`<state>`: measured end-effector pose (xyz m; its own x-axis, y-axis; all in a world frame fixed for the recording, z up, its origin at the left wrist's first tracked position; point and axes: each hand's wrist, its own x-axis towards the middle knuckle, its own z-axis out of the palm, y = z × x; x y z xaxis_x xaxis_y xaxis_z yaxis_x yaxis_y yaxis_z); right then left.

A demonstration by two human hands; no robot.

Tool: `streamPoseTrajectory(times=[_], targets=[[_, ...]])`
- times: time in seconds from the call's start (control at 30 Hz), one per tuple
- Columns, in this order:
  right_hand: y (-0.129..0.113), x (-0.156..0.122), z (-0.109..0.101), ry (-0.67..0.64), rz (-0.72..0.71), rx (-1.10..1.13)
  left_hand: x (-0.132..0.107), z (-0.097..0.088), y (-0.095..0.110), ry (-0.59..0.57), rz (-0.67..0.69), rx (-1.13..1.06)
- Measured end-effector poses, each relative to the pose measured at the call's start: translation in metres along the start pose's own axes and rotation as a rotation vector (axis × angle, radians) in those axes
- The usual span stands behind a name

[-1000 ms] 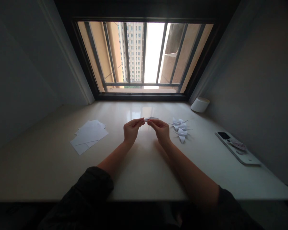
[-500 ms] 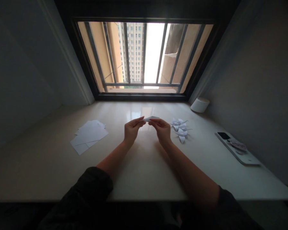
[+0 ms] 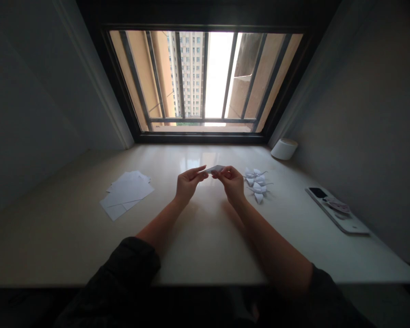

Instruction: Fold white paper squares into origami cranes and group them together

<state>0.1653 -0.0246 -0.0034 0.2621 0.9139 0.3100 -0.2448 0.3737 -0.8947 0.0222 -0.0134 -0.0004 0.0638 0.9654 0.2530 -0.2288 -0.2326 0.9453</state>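
Note:
My left hand (image 3: 187, 184) and my right hand (image 3: 231, 183) are raised over the middle of a pale stone sill (image 3: 205, 237). Between their fingertips they pinch a small folded piece of white paper (image 3: 213, 169), left hand on its left end, right hand on its right end. Both hands are closed in a pinch. Just right of my right hand lie a few finished folded paper figures (image 3: 257, 184). A loose pile of white paper sheets (image 3: 126, 193) lies to the left of my left hand.
A barred window (image 3: 205, 79) fills the back wall. A white round container (image 3: 284, 149) stands in the back right corner. A flat white tray (image 3: 338, 212) with a dark phone and small items lies by the right wall. Walls close both sides.
My right hand's fingers have shifted a little along the folded paper and curled over it. The hands stay in about the same place.

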Motion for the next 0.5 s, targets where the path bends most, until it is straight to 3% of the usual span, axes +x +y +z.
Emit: streamPoseTrajectory(times=[0.5], targets=[[0.0043, 0.0031, -0.0021, 0.046, 0.038, -0.015, 0.0005, -0.0017, -0.0049, -0.039, 0.015, -0.02]])
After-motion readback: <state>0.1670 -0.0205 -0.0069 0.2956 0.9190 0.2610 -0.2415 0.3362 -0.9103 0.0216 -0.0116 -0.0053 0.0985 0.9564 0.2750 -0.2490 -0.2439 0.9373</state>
